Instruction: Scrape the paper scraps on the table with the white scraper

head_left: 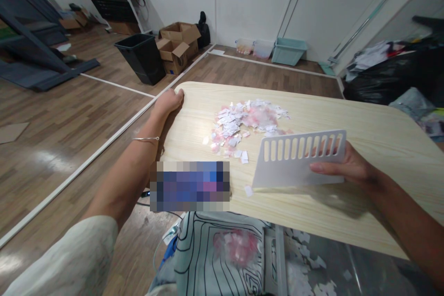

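Observation:
A heap of small white and pink paper scraps [243,122] lies on the light wooden table [347,115]. My right hand [342,166] grips a flat white plastic scraper [294,159] with a slotted upper edge, its lower edge resting on the table just right of and nearer than the heap. My left hand [169,101] is closed over the table's far left corner, a thin bracelet on the wrist. One loose scrap [248,190] lies near the front edge.
Under the table's front edge sits a patterned bag [215,254] holding more scraps, with scraps on the floor beside it. A black bin [142,58], cardboard boxes [178,46], a teal tub [288,51] and black bags [388,78] stand around the wooden floor.

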`<action>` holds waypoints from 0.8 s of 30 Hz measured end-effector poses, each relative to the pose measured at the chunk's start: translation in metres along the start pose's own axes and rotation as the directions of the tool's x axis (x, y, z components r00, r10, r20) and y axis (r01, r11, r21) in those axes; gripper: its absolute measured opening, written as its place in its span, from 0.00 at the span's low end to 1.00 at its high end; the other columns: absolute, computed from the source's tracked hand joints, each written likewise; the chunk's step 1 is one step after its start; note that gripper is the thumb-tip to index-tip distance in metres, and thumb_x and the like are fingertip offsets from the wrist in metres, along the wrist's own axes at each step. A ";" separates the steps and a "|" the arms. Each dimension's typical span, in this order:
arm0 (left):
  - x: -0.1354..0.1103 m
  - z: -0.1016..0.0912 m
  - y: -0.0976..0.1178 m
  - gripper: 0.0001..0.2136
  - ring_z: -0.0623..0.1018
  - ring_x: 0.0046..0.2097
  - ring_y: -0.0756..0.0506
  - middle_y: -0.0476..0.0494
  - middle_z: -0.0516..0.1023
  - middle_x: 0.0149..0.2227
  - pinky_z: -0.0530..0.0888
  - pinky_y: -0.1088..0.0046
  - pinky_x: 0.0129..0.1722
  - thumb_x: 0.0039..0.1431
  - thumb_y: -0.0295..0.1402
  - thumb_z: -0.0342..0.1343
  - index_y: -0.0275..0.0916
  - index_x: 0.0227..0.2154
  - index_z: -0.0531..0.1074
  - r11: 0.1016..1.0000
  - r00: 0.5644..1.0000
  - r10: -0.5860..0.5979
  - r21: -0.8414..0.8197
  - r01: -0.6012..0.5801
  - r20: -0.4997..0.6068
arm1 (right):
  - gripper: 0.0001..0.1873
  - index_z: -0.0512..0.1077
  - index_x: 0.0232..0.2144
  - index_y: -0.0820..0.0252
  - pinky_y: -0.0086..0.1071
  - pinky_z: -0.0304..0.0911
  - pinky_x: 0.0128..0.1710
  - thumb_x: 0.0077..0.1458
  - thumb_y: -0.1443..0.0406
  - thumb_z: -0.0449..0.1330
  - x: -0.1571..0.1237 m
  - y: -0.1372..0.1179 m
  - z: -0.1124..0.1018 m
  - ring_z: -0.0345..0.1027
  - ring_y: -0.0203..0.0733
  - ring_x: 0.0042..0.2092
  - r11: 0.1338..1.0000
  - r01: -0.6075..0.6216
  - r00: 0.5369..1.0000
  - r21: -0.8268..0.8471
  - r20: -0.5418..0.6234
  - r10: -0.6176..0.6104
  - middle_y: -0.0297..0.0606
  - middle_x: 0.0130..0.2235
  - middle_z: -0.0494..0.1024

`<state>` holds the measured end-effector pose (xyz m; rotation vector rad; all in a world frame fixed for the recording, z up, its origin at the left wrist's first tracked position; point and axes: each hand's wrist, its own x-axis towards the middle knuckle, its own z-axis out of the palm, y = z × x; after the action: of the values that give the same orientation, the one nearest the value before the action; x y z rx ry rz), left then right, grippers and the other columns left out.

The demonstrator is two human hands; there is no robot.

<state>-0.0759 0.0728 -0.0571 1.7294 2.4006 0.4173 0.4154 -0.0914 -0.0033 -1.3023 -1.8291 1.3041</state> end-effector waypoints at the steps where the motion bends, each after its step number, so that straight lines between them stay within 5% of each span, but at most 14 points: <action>1: 0.000 0.000 0.000 0.36 0.76 0.63 0.26 0.18 0.79 0.57 0.72 0.52 0.59 0.69 0.55 0.39 0.30 0.60 0.75 1.000 1.000 -0.001 0.002 0.001 0.001 | 0.20 0.81 0.24 0.52 0.38 0.70 0.21 0.41 0.46 0.79 0.001 0.000 0.001 0.72 0.45 0.24 1.000 0.005 1.000 0.000 -0.012 -0.005 0.38 0.25 0.81; 7: 0.003 0.002 -0.002 0.35 0.76 0.63 0.26 0.16 0.77 0.59 0.72 0.54 0.60 0.71 0.51 0.36 0.26 0.58 0.76 0.999 1.000 0.008 0.038 -0.009 0.027 | 0.20 0.80 0.21 0.54 0.37 0.70 0.24 0.44 0.48 0.78 0.004 -0.001 0.002 0.73 0.44 0.27 0.999 0.023 0.999 -0.039 0.032 -0.022 0.37 0.25 0.80; 14: 0.002 0.003 -0.002 0.35 0.76 0.63 0.26 0.16 0.77 0.59 0.71 0.54 0.61 0.71 0.52 0.38 0.27 0.58 0.76 0.999 1.000 -0.011 0.030 0.011 0.010 | 0.21 0.82 0.27 0.53 0.38 0.70 0.25 0.43 0.45 0.78 -0.001 -0.005 0.005 0.72 0.45 0.26 0.999 -0.003 0.997 -0.050 -0.073 -0.001 0.37 0.26 0.80; 24: 0.005 0.005 -0.005 0.35 0.74 0.65 0.26 0.16 0.76 0.61 0.71 0.53 0.62 0.71 0.52 0.37 0.27 0.60 0.75 0.999 1.000 -0.005 0.034 0.005 0.016 | 0.24 0.78 0.19 0.51 0.39 0.67 0.23 0.41 0.42 0.78 0.000 0.002 0.004 0.70 0.44 0.25 1.000 0.004 1.000 0.008 0.013 -0.004 0.37 0.24 0.78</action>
<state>-0.0804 0.0770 -0.0630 1.7337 2.4141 0.3633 0.4130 -0.0930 -0.0069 -1.2885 -1.8330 1.3195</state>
